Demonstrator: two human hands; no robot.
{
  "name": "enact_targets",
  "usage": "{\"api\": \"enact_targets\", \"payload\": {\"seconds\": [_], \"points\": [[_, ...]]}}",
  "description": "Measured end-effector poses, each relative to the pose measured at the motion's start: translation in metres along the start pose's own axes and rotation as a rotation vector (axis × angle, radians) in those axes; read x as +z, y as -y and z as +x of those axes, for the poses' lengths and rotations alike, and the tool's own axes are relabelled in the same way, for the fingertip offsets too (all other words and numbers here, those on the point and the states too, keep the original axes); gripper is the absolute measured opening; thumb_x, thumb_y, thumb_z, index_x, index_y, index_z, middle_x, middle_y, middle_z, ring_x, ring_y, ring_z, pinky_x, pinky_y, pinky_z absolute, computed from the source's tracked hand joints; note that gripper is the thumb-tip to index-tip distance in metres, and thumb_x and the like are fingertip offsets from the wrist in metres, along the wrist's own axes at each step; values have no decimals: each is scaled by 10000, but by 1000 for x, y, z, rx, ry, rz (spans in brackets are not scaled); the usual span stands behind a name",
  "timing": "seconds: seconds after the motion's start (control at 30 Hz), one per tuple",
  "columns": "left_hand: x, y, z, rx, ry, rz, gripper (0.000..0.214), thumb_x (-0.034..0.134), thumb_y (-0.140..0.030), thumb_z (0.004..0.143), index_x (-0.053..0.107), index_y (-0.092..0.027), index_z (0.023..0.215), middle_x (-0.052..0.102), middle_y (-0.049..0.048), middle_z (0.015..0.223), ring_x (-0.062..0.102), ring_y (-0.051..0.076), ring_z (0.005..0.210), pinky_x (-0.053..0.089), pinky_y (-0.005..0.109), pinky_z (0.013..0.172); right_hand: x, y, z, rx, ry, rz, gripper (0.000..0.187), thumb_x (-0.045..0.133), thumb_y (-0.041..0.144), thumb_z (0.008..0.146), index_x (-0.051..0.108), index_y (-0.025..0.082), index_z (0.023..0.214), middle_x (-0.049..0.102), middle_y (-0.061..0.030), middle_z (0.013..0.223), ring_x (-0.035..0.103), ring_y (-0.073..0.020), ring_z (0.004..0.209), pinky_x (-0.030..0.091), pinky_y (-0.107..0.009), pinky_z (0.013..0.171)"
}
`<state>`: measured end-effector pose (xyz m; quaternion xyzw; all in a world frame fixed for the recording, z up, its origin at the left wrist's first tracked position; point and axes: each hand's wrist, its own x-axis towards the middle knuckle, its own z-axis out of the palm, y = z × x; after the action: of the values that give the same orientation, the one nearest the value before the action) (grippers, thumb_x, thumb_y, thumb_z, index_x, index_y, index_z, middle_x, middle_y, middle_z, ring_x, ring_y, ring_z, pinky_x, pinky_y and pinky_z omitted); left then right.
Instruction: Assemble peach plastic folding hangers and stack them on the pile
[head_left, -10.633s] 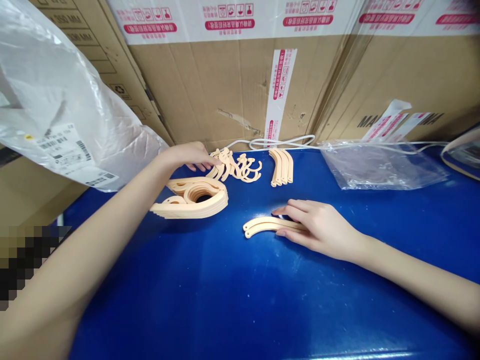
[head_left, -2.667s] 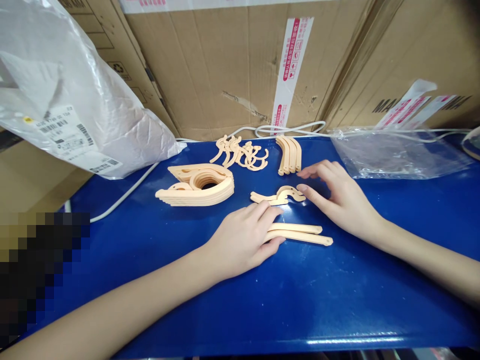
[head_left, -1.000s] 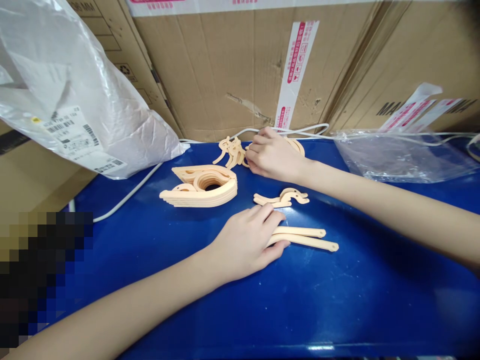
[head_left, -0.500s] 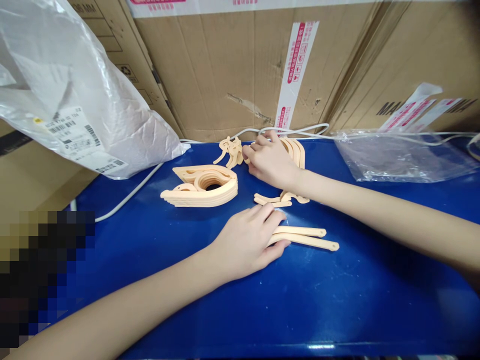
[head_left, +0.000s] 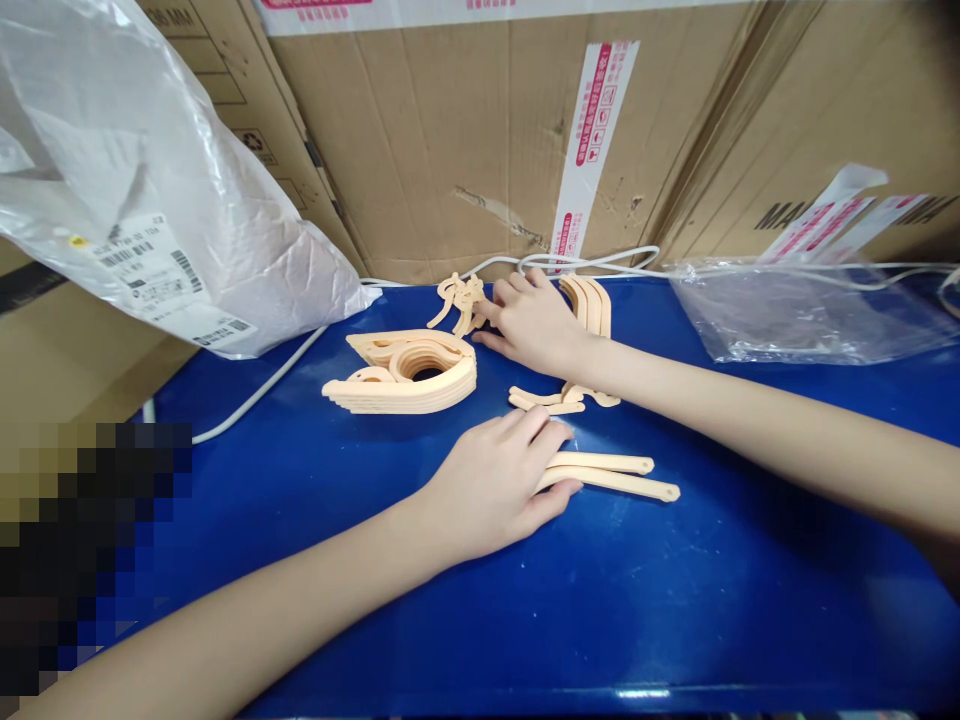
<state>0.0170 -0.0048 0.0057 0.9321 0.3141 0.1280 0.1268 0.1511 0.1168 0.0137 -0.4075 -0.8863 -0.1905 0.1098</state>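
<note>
My left hand (head_left: 499, 480) is closed around two long peach plastic hanger arms (head_left: 611, 474), whose holed ends stick out to the right. At the back of the table, my right hand (head_left: 536, 325) reaches to a small pile of peach hook pieces (head_left: 459, 300). Its thumb and forefinger are apart, at the pile's right edge. A neat stack of finished-looking folded hangers (head_left: 420, 395) lies left of both hands. Curved hanger arms (head_left: 596, 300) stand stacked behind my right hand. Between my forearms rest a few loose pieces (head_left: 546, 402), partly covered by my left fingers.
A stuffed white plastic bag (head_left: 187, 200) with labels leans in at the left. Cardboard boxes (head_left: 450, 130) wall off the back of the blue table (head_left: 675, 620). A white cable (head_left: 277, 385) runs along the rear, and a clear plastic bag (head_left: 795, 320) lies back right.
My right hand has shifted slightly left, from beside the curved arms to the hook pile, and its thumb and forefinger have spread. My left hand stays where it was.
</note>
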Motion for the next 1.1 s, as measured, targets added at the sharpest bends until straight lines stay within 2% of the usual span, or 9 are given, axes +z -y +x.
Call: {"api": "enact_targets", "payload": {"seconds": [0.2, 0.43, 0.57, 0.73, 0.9, 1.1], "points": [[0, 1, -1, 3, 1, 5, 329, 484, -392, 951, 569, -130, 1129, 621, 83, 1046, 617, 248, 933, 538, 398, 792, 7, 3, 4, 29, 10, 55, 271, 396, 153, 929, 645, 93, 1015, 677, -154, 964, 554, -289, 902, 285, -410, 834], [0, 1, 0, 2, -6, 5, 326, 484, -389, 950, 568, -131, 1129, 619, 78, 1044, 619, 247, 927, 540, 396, 786, 0, 2, 6, 172, -11, 140, 194, 467, 151, 866, 633, 114, 959, 689, -144, 927, 577, -290, 865, 286, -400, 811], [0, 1, 0, 1, -6, 3, 324, 491, -387, 946, 569, -131, 1129, 618, 79, 1047, 621, 250, 931, 540, 399, 786, -4, 0, 6, 203, -6, 208, 182, 450, 141, 879, 624, 137, 931, 695, -103, 884, 583, -262, 831, 293, -385, 808], [0, 1, 0, -1, 0, 2, 323, 490, -382, 946, 570, -128, 1129, 620, 83, 1052, 623, 252, 936, 540, 405, 791, -9, -1, 4, 167, 25, 291, 178, 483, 229, 917, 634, 150, 970, 699, -67, 833, 590, -237, 819, 317, -358, 817], [0, 0, 0, 4, -4, 1, 322, 489, -382, 948, 566, -132, 1136, 621, 83, 1063, 620, 251, 953, 539, 400, 801, -11, -14, -3, 178, -5, 198, 269, 503, 353, 932, 653, 141, 1002, 681, -110, 954, 592, -272, 917, 332, -386, 846], [1, 1, 0, 5, -9, 4, 324, 493, -384, 947, 564, -134, 1141, 622, 82, 1062, 620, 247, 942, 539, 394, 795, -12, -28, -13, 197, 149, 81, 409, 527, 477, 914, 716, 124, 996, 660, -138, 1001, 575, -301, 984, 347, -411, 867]]}}
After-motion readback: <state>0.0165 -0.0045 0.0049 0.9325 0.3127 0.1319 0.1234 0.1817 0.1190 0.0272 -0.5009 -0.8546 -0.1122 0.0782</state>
